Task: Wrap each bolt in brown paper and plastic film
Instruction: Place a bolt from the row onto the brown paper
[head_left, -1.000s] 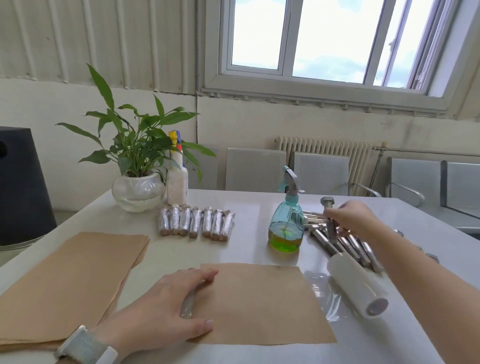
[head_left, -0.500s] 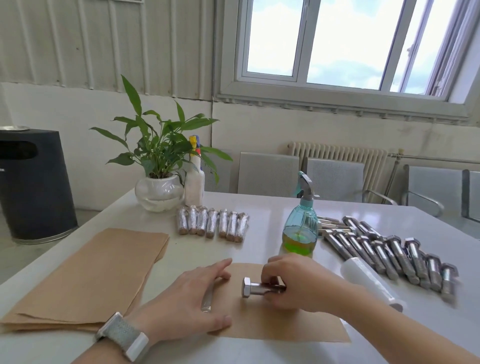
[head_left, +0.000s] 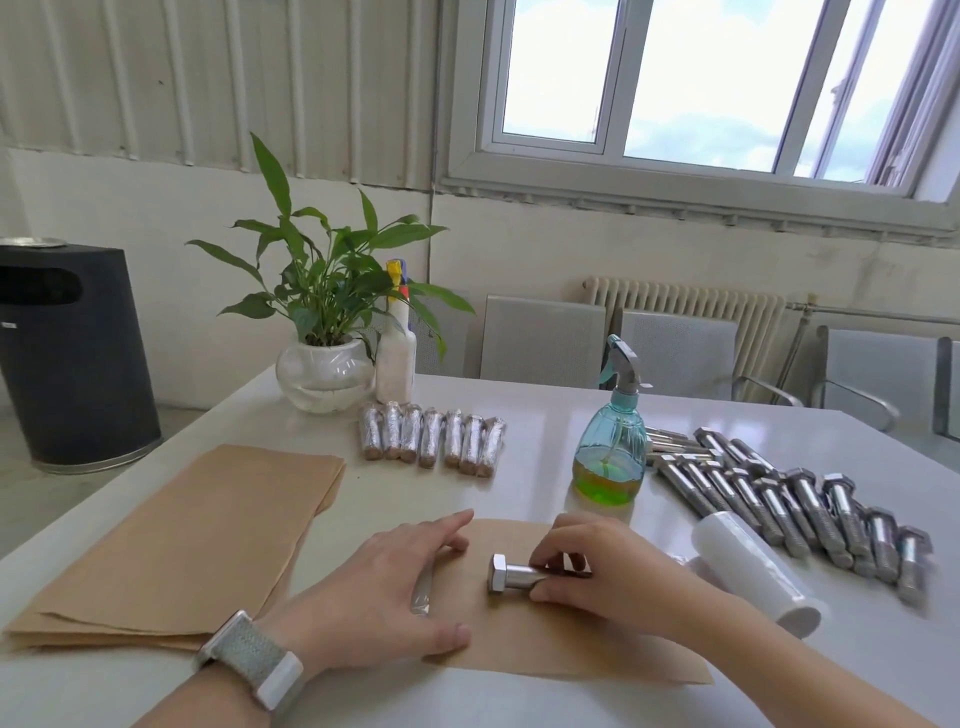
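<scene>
Steel bolt (head_left: 511, 573): lay on its side on the single brown paper sheet (head_left: 566, 649), hex head to the left, shank running right under the fingers
Long axis: roughly left to right, parallel to the sheet's near edge, so a roll toward or away from the person looked like the natural wrap
Right hand (head_left: 597, 566): fingers curled round the shank, pinching it against the paper; it was the nearer hand and already on the bolt
Left hand (head_left: 395, 592): flat, fingers straight, pressing the sheet's left part; a small clear-wrapped object lay beneath it, identity unclear
Step judged: placing the bolt before folding paper over it; plastic film not yet applied
Film roll (head_left: 753, 569): white, lying just right of the sheet, close to the right forearm
Bare bolts (head_left: 810, 504): a row lying far right, beyond the roll
Wrapped bolts (head_left: 434, 439): seven or so, side by side at the far centre
Spare paper stack (head_left: 197, 540): left of the sheet
Spray bottle (head_left: 613, 452): upright, behind the sheet
</scene>
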